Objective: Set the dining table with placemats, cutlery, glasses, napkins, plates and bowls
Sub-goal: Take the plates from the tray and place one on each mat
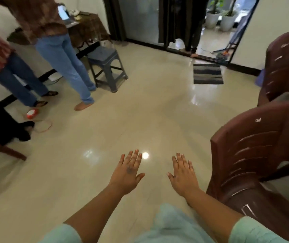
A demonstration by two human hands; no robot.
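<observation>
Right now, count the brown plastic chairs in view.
2: nearer chair at right beside the right hand; farther chair behind it at the right edge. Others may be outside the frame.

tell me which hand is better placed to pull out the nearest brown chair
Right. The right hand is open and empty beside the brown chair; the left hand, also open, is farther from it.

Head view – looks forward-down, floor (122, 120) close below
</observation>
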